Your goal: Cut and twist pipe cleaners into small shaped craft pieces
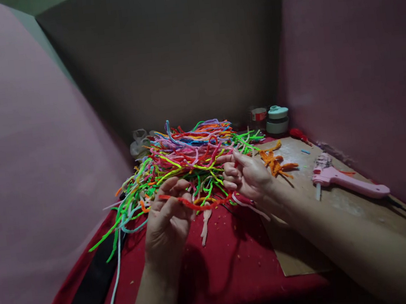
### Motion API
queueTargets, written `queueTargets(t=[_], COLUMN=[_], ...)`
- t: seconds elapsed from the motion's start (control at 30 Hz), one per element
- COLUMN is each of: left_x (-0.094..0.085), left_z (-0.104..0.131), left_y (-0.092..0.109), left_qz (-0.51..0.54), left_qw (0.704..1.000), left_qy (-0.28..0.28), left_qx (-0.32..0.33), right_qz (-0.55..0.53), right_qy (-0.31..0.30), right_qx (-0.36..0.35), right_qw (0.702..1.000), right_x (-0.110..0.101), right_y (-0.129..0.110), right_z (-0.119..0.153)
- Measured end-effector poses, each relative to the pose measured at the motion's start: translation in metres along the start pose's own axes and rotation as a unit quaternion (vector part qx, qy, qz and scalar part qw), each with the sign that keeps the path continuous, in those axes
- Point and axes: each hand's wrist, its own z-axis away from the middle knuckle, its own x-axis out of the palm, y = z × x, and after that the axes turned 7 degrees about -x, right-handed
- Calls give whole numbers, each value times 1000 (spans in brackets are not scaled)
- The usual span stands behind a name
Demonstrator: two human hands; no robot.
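Observation:
A red pipe cleaner [203,207] sags in a shallow curve between my two hands. My left hand [166,218] pinches its left end between thumb and fingers, palm turned up. Its other end runs to my right hand [249,173], whose fingers are curled closed; the exact grip there is partly hidden. Just behind both hands lies a large heap of pipe cleaners [188,146] in pink, red, yellow, green, blue and orange. A pale pink twisted piece [206,225] rests on the red cloth [233,265] below the held strand.
At right, a pink glue gun [351,184] lies on a cardboard sheet [300,253], near an orange pipe-cleaner shape [277,163]. A lidded jar [277,120] stands behind. A dark flat object [90,289] and a white cable [117,279] are at left. Pink panels [356,58] flank the table.

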Motion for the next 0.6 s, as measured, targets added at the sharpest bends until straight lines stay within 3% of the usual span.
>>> queueTargets(t=[0.23,0.43,0.5,0.6], left_x=[10,11,12,19], left_z=[10,3,0,2], left_y=[-9,-24,-29,-29], left_qz=[-207,-481,-497,-469], left_qw=[973,853,835,841], left_qy=[-103,-176,-194,-218], left_qx=[5,94,136,157], right_qz=[-25,-44,-57,-72], right_qy=[102,164,168,174], right_qx=[-48,-49,-33,-7], right_qw=[993,984,984,982], right_x=[1,4,4,3], right_y=[4,3,3,4], right_z=[-2,-2,-2,-3])
